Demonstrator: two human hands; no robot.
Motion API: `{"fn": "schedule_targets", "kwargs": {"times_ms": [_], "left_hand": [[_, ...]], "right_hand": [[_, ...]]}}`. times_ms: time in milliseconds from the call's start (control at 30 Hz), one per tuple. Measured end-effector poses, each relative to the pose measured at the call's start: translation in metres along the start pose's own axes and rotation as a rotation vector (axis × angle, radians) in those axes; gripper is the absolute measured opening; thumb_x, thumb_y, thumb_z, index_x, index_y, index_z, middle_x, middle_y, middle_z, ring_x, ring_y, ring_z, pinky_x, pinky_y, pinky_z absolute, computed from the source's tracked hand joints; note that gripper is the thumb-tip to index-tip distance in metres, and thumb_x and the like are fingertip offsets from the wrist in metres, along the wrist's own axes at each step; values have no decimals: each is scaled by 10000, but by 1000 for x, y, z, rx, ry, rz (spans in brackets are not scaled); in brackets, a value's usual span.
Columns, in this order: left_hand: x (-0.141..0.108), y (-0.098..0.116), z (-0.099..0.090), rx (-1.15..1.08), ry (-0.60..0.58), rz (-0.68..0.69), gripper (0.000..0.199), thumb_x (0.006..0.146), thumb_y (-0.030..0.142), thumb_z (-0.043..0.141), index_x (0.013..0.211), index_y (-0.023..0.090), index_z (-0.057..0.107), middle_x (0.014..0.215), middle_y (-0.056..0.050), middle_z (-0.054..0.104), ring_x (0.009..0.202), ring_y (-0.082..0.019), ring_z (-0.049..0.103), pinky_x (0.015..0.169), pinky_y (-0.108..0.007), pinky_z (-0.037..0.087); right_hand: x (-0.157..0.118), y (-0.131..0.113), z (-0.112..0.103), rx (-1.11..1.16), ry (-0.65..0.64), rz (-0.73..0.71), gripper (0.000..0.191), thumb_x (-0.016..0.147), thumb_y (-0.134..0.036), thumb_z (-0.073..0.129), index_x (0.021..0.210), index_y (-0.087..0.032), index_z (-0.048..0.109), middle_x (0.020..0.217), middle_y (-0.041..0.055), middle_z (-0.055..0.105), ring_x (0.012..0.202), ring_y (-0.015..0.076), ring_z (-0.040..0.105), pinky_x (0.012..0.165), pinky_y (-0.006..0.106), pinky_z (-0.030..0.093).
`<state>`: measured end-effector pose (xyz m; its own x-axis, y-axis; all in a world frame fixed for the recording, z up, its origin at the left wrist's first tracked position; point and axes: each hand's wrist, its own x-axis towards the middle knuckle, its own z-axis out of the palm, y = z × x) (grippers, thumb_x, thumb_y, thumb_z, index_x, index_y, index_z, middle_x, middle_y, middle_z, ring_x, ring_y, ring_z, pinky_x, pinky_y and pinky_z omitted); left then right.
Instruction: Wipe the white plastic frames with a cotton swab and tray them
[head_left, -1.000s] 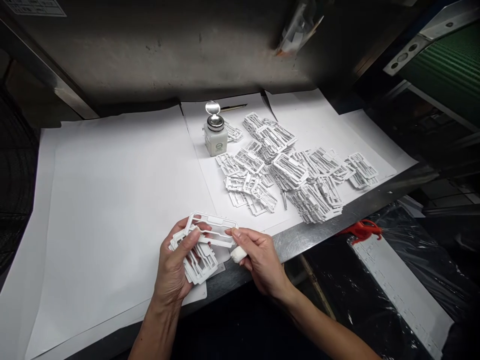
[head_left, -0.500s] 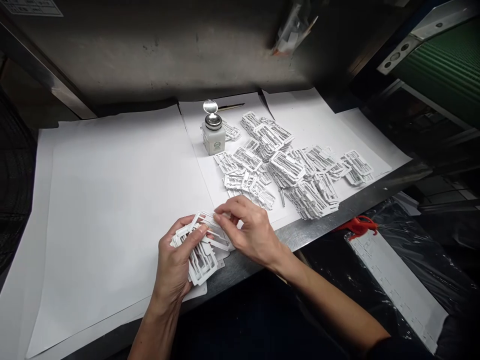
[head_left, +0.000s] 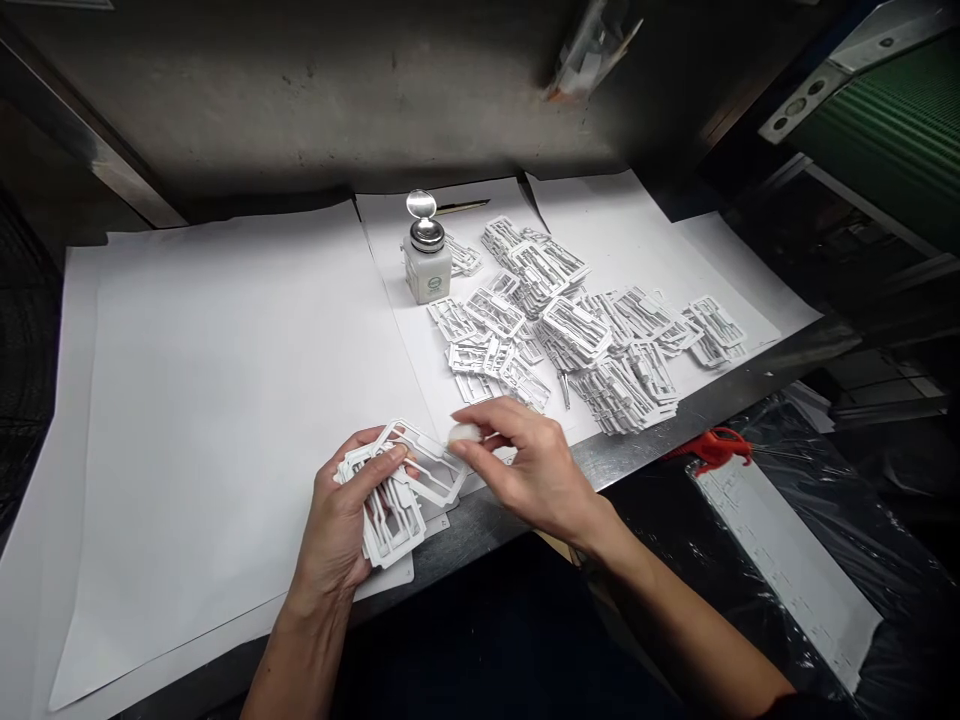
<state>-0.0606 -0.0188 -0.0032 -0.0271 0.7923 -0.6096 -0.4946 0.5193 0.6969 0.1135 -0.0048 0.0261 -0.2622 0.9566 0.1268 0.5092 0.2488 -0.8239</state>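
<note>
My left hand [head_left: 349,500] is closed around a bunch of thin white cut-out frames [head_left: 391,520], its thumb pressing on top. One frame [head_left: 450,490] fans out from the bunch toward the right. Just beside it, my right hand [head_left: 529,455] pinches a small white wad [head_left: 463,433] between thumb and fingertips; its exact kind is hard to make out. Both hands are above the front edge of the paper-covered bench. Part of the bunch is hidden by my left fingers.
Piles of similar white frames [head_left: 574,335] cover the bench's right half. Behind them stand a white pump bottle [head_left: 429,272] with its lid up and a thin pen-like tool [head_left: 461,207]. Metal tweezers [head_left: 565,390] lie by the piles. A red-handled tool [head_left: 716,448] sits beyond the bench edge.
My right hand has moved slightly right, away from the fanned-out frame, and the white wad now shows in its fingers. The fanned-out frame has turned a little in my left hand.
</note>
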Motion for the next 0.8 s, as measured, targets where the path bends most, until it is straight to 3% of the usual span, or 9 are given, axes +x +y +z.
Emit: {"fn": "schedule_targets", "kwargs": {"times_ms": [100,233,367,500,600,700,800], "left_hand": [[-1,-1,-1,-11,3,35,279,641,178,734,901,193,632,674,-5,654,532,-130,598,488,-225,497],[1,2,-4,1,30,39,293,635,177,737,911,185,639,663,-7,651,530,-132,601,481,-218,495],[3,4,-4,2,21,21,295,625,181,740,903,178,640,653,-5,641,518,-128,592,467,-211,487],[4,3,1,-1,13,21,286,617,173,742,884,174,640,677,-5,642,532,-124,594,490,-210,492],[4,2,1,-13,19,29,285,620,168,738,886,178,639,676,-3,639,532,-123,589,491,-216,493],[6,2,-3,-21,38,19,292,621,167,737,896,188,640,670,0,634,517,-127,580,443,-211,473],[7,3,-4,-13,53,11,296,615,170,740,893,190,642,670,-1,632,509,-131,577,421,-213,466]], "right_hand": [[3,-3,3,-117,-117,-90,159,863,-140,509,982,-141,614,903,47,600,741,123,563,663,230,479],[-5,0,-14,-293,-306,-39,155,843,-124,512,944,-154,626,883,37,594,649,108,543,621,233,456],[-5,1,-23,-307,-243,10,135,839,-151,536,945,-154,620,875,23,594,664,107,546,649,234,451],[4,-3,-10,-200,-163,-52,170,860,-167,530,1003,-123,608,932,47,601,745,115,559,682,217,454],[2,0,-6,-203,-207,-75,164,860,-150,516,990,-123,612,929,48,595,748,116,554,674,214,452],[-6,8,-16,-282,-292,5,135,843,-143,525,937,-151,622,872,28,590,658,105,540,637,231,443],[-11,10,-23,-280,-256,67,125,838,-153,536,934,-162,616,861,21,589,646,105,541,632,241,439]]}}
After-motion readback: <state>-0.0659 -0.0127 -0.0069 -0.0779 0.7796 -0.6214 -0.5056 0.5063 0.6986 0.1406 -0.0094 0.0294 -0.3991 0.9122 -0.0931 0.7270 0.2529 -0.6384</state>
